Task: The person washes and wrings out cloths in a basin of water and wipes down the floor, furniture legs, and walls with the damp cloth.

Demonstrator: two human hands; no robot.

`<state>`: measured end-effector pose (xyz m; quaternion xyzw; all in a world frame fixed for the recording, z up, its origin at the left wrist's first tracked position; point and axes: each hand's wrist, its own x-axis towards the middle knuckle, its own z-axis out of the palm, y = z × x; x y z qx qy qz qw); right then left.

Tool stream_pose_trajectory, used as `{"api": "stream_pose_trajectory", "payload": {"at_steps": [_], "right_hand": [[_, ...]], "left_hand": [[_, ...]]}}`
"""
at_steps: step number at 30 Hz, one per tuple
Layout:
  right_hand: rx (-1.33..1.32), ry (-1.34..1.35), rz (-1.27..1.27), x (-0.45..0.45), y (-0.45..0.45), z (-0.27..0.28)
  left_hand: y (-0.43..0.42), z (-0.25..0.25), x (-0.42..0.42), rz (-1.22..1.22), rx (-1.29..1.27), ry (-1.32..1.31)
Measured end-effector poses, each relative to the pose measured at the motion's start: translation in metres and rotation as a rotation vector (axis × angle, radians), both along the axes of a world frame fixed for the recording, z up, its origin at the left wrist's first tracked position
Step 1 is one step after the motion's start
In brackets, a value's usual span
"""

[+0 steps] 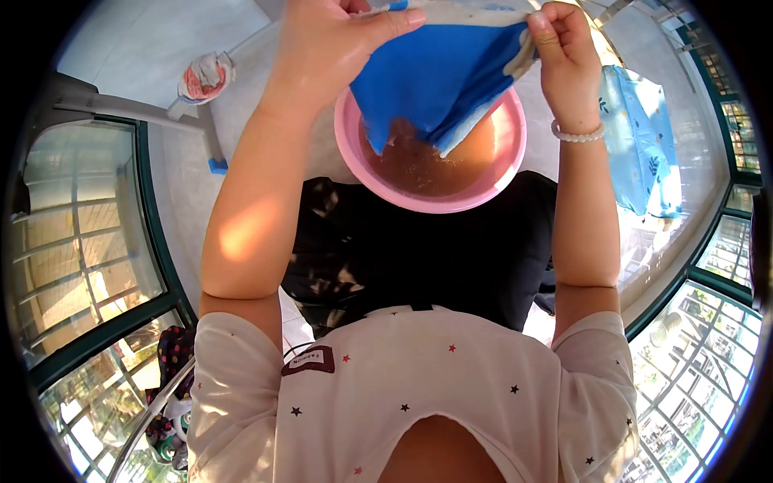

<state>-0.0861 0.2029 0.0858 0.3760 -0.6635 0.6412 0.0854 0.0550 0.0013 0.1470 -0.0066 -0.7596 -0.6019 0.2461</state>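
A blue cloth with a whitish, patterned edge (443, 72) hangs stretched between my two hands. My left hand (342, 36) pinches its upper left part between thumb and fingers. At the upper right corner, my right hand (564, 60), with a beaded bracelet at the wrist, grips the cloth in closed fingers. The cloth's lower tips hang over a round pink basin (435, 201) that holds cloudy brownish water (435, 173). Whether the tips touch the water is hard to tell.
A light blue patterned cloth or bag (644, 145) lies on the right. At the upper left, a red and white bundled cloth (206, 78) is beside a grey metal frame (137, 105). Green-framed barred windows (157, 217) stand on both sides.
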Motion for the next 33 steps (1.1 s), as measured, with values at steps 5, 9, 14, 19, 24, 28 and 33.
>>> {"api": "stream_pose_trajectory", "payload": {"at_steps": [5, 9, 14, 19, 24, 28, 33], "right_hand": [[0.081, -0.212, -0.065, 0.003, 0.001, -0.014], [0.294, -0.296, 0.002, 0.01, 0.008, -0.063], [0.575, -0.222, 0.072, 0.028, 0.012, -0.097], [0.603, -0.304, -0.035, 0.028, 0.015, -0.133], [0.706, -0.338, -0.059, 0.031, 0.011, -0.135], [0.501, -0.309, 0.047, 0.027, 0.012, -0.117], [0.501, -0.219, 0.131, 0.02, 0.003, -0.054]], "left_hand": [[-0.037, -0.051, -0.017, -0.045, 0.289, -0.186], [-0.055, -0.119, -0.032, 0.083, 0.277, -0.566], [-0.038, -0.209, -0.053, 0.146, -0.239, -0.886], [0.002, -0.298, -0.043, 0.159, -1.14, -0.798], [0.015, -0.289, -0.045, -0.242, -1.209, -1.195], [0.019, -0.199, -0.059, -0.242, -1.281, -1.074], [0.017, -0.153, -0.058, -0.31, -0.73, -0.119]]}}
